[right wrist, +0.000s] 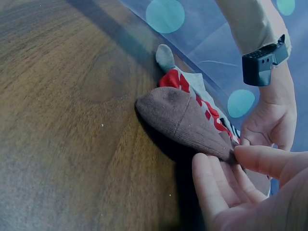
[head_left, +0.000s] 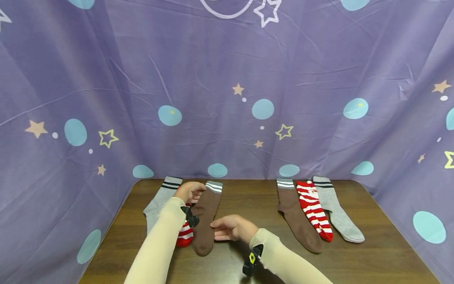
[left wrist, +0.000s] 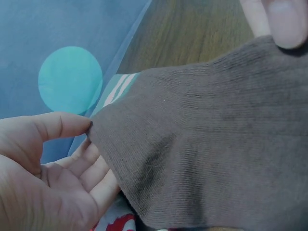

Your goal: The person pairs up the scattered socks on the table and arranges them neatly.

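A brown sock point(head_left: 205, 225) with a grey, white-striped cuff is spread between the two hands on the left of the table. The left hand point(head_left: 190, 192) pinches its edge near the cuff; in the left wrist view, thumb and fingers take the brown fabric point(left wrist: 192, 130) from both sides. Lower down, the right hand point(head_left: 230, 228) pinches the opposite edge, and the right wrist view shows the toe point(right wrist: 166, 110) slightly above the wood. Beside it lies a red-and-white striped sock point(head_left: 185, 236), partly hidden by the left arm, then a grey sock point(head_left: 154, 209) with black stripes.
On the right of the wooden table point(head_left: 248, 197) lie another brown sock point(head_left: 298, 221), a red-and-white striped sock point(head_left: 315, 211) and a grey sock point(head_left: 338, 217), side by side. A purple patterned curtain point(head_left: 213, 79) hangs behind the table and along its sides.
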Motion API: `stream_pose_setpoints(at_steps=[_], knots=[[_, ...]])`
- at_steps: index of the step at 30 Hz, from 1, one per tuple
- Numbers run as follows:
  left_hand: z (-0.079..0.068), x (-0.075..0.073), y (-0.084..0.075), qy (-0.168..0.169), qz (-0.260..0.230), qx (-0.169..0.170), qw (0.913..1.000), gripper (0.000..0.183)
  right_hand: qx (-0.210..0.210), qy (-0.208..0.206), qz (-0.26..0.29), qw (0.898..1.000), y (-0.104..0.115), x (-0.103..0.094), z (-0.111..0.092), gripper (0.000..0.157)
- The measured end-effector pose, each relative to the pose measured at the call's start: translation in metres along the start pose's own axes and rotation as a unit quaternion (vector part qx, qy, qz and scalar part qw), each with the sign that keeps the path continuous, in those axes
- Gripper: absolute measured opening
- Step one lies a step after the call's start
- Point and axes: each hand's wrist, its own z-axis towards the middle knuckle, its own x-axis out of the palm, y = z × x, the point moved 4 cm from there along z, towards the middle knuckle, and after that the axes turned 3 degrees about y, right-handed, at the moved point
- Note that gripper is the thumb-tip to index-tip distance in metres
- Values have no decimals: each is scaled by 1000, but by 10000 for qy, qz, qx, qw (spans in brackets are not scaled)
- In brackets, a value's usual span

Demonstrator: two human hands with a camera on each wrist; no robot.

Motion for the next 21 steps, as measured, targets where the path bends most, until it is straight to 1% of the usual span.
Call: stream_pose_setpoints(at_steps=[2,3,4,5,6,8,10,11,12,13,14,15,16,17,18,21], knots=[[4,0,0,66,-10,-37,10000,30,39,40,-11,10000,0,-1,-1,19],[11,-1,2,117,-21,-65,9999,26,52,72,-21,10000,-1,-2,-1,19],[17,-3,6,205,-44,-17,9998,23,73,100,-11,9999,-1,-2,-2,19],[34,-7,11,311,-96,-50,9995,19,83,123,-9,9999,-1,-2,-2,19],[52,-11,18,332,-175,-82,9993,14,81,137,-16,9999,-2,-2,-1,18],[95,-22,34,484,-365,-90,9981,9,82,169,-43,9998,-3,-2,-1,17],[136,-31,50,747,-464,-74,9961,8,87,171,-63,9998,-3,-2,-1,17],[137,-29,51,823,-524,-92,9952,10,89,165,-76,9998,-4,-2,-1,18],[142,-29,53,846,-526,-61,9950,17,97,164,-83,9998,-4,-2,-1,18],[146,-29,56,941,-463,-14,9945,22,95,163,-76,9998,-4,-1,-1,19],[146,-29,57,957,-355,15,9948,31,101,171,-74,9998,-4,-1,-1,20],[143,-27,56,941,-222,40,9953,40,96,171,-68,9998,-5,-1,-1,21],[134,-24,53,853,-166,53,9962,47,93,176,-67,9998,-5,-1,-1,21],[126,-23,50,857,-86,85,9962,55,80,175,-62,9998,-5,-1,-1,21],[132,-24,51,787,52,51,9969,58,71,178,-55,9998,-4,-1,-1,21],[91,-11,35,642,145,37,9978,56,44,150,-39,9999,-4,-1,-2,21]])
